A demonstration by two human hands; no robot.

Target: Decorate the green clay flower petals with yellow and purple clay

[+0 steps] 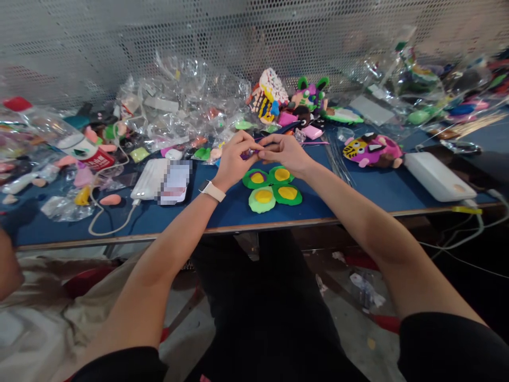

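The left hand (237, 155) and the right hand (285, 152) are concealing most of a small purple piece (249, 153) between their fingertips; the fingers are masking its shape. Pixelation is obscuring much of the phone (176, 183). Crumpled clear bags (191, 98) are hiding parts of the items among them. The left edge is cutting off another person's arm (8, 265). The bottom edge is cropping the left sleeve (123, 365). At the right edge, a white cable (501, 203) is running out of view.
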